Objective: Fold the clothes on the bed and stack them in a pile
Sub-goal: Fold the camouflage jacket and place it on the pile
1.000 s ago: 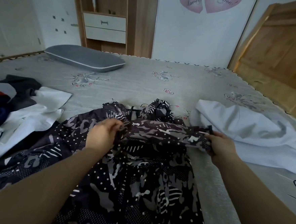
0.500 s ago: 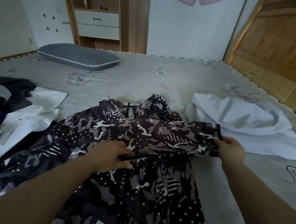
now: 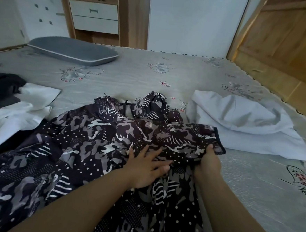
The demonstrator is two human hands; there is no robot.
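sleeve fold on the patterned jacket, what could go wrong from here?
1. The right hand only pinches the cuff; a slip could undo the sleeve fold.
2. The left hand presses rumpled jacket fabric, so creases may set in.
3. The white garment lies close and could snag.

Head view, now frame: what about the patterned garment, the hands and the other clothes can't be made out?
- Patterned garment: near part cut off by the bottom edge and covered by both forearms; its overall shape is unclear.
- Right hand: fingers hidden under the sleeve cuff it grips.
- Left hand: palm side hidden, pressed flat on the fabric.
- Clothes at left: cut off by the left edge; count unclear.
- White cloth: bunched, type unclear.
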